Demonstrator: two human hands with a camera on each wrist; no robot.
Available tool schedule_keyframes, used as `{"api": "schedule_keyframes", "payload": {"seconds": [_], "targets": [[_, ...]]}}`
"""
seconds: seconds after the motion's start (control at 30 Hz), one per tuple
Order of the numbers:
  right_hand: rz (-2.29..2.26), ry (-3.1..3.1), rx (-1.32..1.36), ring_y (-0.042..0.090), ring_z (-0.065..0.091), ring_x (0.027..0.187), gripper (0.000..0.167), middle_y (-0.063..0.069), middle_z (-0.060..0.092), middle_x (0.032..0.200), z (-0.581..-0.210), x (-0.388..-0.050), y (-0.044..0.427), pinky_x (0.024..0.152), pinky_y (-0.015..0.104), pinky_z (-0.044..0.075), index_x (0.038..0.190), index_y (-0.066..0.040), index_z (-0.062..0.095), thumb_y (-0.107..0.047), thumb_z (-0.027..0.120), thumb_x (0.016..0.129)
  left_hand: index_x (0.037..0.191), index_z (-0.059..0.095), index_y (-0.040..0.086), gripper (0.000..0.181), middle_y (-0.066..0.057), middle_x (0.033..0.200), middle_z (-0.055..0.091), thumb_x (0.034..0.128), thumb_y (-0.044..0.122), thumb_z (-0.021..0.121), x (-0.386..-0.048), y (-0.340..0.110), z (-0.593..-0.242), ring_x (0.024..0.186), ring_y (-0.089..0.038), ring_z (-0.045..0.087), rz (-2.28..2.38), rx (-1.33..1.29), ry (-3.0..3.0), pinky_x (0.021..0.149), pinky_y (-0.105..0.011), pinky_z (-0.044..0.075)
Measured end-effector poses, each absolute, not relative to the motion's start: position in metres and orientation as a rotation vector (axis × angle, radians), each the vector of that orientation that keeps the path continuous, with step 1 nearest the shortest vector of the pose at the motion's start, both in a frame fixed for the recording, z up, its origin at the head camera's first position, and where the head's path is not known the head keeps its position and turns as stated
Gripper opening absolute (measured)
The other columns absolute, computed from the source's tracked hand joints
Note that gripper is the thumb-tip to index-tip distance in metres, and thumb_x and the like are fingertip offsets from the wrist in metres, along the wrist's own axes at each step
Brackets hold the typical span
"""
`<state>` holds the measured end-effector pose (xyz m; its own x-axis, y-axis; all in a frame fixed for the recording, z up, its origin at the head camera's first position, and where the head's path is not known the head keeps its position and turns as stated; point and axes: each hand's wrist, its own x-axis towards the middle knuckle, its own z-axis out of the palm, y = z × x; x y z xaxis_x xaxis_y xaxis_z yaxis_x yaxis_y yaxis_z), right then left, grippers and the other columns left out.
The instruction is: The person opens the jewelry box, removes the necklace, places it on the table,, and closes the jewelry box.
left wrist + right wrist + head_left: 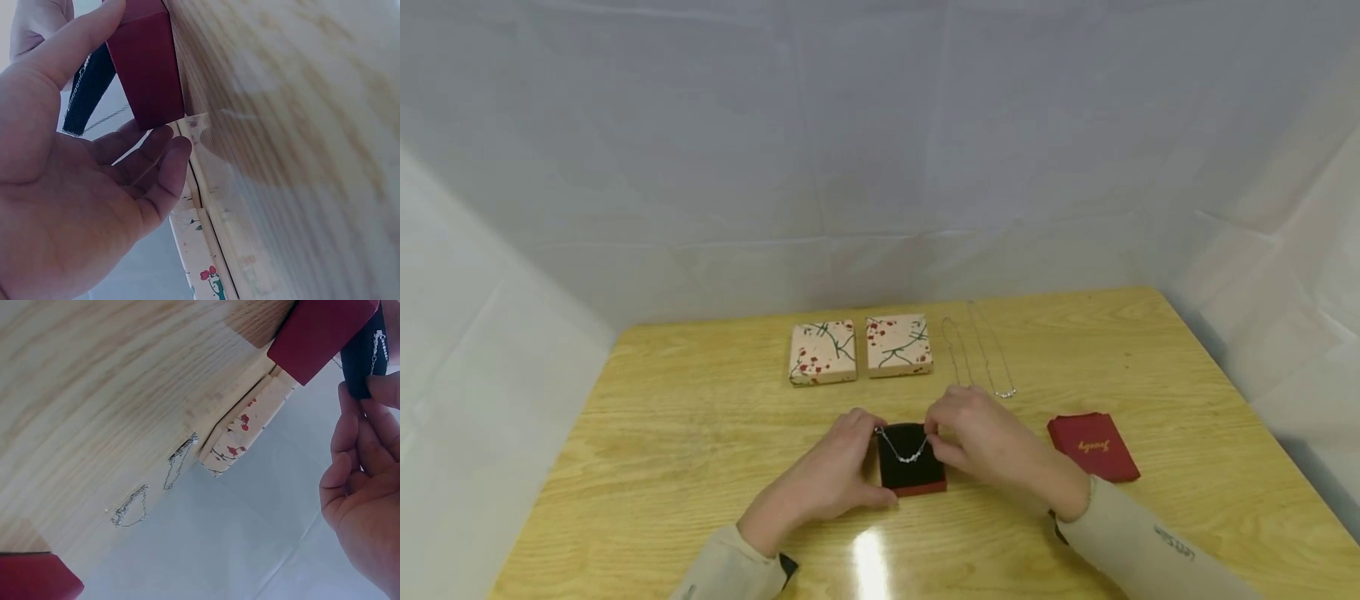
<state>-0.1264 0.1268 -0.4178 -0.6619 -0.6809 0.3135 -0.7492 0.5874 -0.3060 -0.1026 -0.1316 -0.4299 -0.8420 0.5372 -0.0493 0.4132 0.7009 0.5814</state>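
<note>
A small red jewelry box (922,490) stands at the front middle of the table. Its black pad (910,467) is tilted up out of the box, and a silver necklace (910,458) with a row of beads hangs across its face. My left hand (838,462) holds the box from the left, thumb at the near corner and fingers toward the far one. At the pad's upper right corner my right hand (977,433) pinches the pad, thumb in front and fingers behind, as the right wrist view shows. The necklace's chain runs behind the pad, mostly hidden.
Two floral boxes (823,352) (898,345) sit side by side at the back. Right of them lie two silver necklaces (1000,393) (953,342), one partly hidden by my right hand. A red lid (1093,447) with gold lettering lies to the right.
</note>
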Motion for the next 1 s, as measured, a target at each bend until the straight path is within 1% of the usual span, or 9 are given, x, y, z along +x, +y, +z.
{"api": "schedule_keyframes", "payload": {"seconds": [0.23, 0.5, 0.6, 0.67, 0.73, 0.83, 0.93, 1.0], "targets": [[0.635, -2.65, 1.198, 0.009, 0.057, 0.084, 0.006, -0.008, 0.071, 0.089, -0.4158, -0.127, 0.1275, 0.079, 0.032, 0.054, 0.091, -0.016, 0.075, -0.012, 0.079, 0.09, 0.14, 0.055, 0.005, 0.086, -0.004, 0.132, 0.057, 0.0734, 0.038, 0.099, -0.1024, -0.1323, -0.4309, 0.126, -0.023, 0.051, 0.874, 0.765, 2.693, 0.113, -0.047, 0.047], [0.658, -2.649, 1.192, 0.008, 0.058, 0.086, 0.007, -0.009, 0.07, 0.09, -0.4124, -0.1271, 0.1285, 0.088, 0.037, 0.056, 0.093, -0.017, 0.075, -0.012, 0.079, 0.091, 0.142, 0.055, 0.005, 0.091, -0.004, 0.131, 0.057, 0.0706, 0.04, 0.099, -0.1024, -0.133, -0.4313, 0.124, -0.023, 0.052, 0.888, 0.767, 2.705, 0.111, -0.047, 0.048], [0.669, -2.65, 1.19, 0.008, 0.058, 0.086, 0.007, -0.009, 0.07, 0.09, -0.4113, -0.1272, 0.1295, 0.088, 0.038, 0.056, 0.093, -0.017, 0.075, -0.012, 0.079, 0.091, 0.143, 0.054, 0.004, 0.094, -0.006, 0.133, 0.057, 0.0697, 0.041, 0.1, -0.1028, -0.1327, -0.431, 0.123, -0.024, 0.052, 0.92, 0.755, 2.705, 0.109, -0.048, 0.05], [0.676, -2.645, 1.188, 0.008, 0.058, 0.086, 0.007, -0.009, 0.07, 0.09, -0.4107, -0.1275, 0.1302, 0.087, 0.037, 0.056, 0.093, -0.017, 0.075, -0.011, 0.079, 0.091, 0.142, 0.054, 0.004, 0.094, -0.007, 0.133, 0.057, 0.0694, 0.043, 0.099, -0.1032, -0.1326, -0.4308, 0.12, -0.023, 0.053, 0.95, 0.733, 2.704, 0.105, -0.047, 0.051], [0.679, -2.64, 1.188, 0.009, 0.058, 0.086, 0.008, -0.009, 0.07, 0.09, -0.4104, -0.1278, 0.131, 0.085, 0.037, 0.056, 0.093, -0.017, 0.075, -0.011, 0.079, 0.091, 0.142, 0.054, 0.004, 0.094, -0.007, 0.132, 0.057, 0.071, 0.047, 0.098, -0.1036, -0.1324, -0.4302, 0.117, -0.023, 0.055, 0.982, 0.706, 2.704, 0.102, -0.046, 0.053], [0.683, -2.63, 1.184, 0.009, 0.059, 0.086, 0.008, -0.008, 0.071, 0.09, -0.4098, -0.1284, 0.1315, 0.081, 0.035, 0.055, 0.092, -0.016, 0.075, -0.01, 0.08, 0.09, 0.139, 0.055, 0.005, 0.087, -0.006, 0.13, 0.058, 0.076, 0.051, 0.094, -0.1038, -0.1322, -0.4283, 0.113, -0.021, 0.056, 1.03, 0.661, 2.699, 0.098, -0.044, 0.054], [0.682, -2.62, 1.181, 0.01, 0.059, 0.086, 0.009, -0.008, 0.071, 0.089, -0.4088, -0.129, 0.1314, 0.081, 0.036, 0.055, 0.092, -0.016, 0.075, -0.01, 0.081, 0.09, 0.136, 0.057, 0.008, 0.075, -0.002, 0.126, 0.06, 0.0829, 0.051, 0.089, -0.1038, -0.1321, -0.4254, 0.111, -0.02, 0.057, 1.072, 0.621, 2.698, 0.095, -0.042, 0.054], [0.684, -2.613, 1.177, 0.01, 0.059, 0.086, 0.009, -0.007, 0.072, 0.089, -0.4082, -0.1294, 0.1315, 0.081, 0.037, 0.055, 0.091, -0.015, 0.075, -0.009, 0.081, 0.089, 0.133, 0.058, 0.01, 0.067, 0.001, 0.121, 0.061, 0.0868, 0.048, 0.087, -0.104, -0.1322, -0.4236, 0.107, -0.019, 0.058, 1.107, 0.607, 2.69, 0.09, -0.039, 0.055]]}}
